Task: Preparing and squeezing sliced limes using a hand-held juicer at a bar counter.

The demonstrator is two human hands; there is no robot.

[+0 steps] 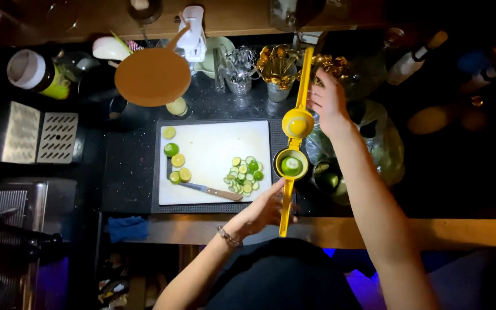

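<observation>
Spanning the frame's centre, a yellow citrus squeezer (291,143) lies opened flat, a lime half (291,166) seated in its cup, ready for pressing. The left hand (262,211) closes its grip on the lower handle; the right hand (328,103) loosely grasps the raised upper handle, beside the white cutting board (213,143) on the worktop (127,166).

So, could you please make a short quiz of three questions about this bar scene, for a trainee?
1. True or false: the yellow squeezer is shut.
2. What lies in the squeezer's lower cup? A) a lime half B) an ice cube C) a cherry
3. Which hand holds the upper handle of the squeezer?

Key:
1. False. It is open, its upper cup lifted.
2. A. The lime half lies in the cup, beside the white cutting board with the knife and lime slices.
3. The right hand; the left hand is at the lower handle.
</observation>
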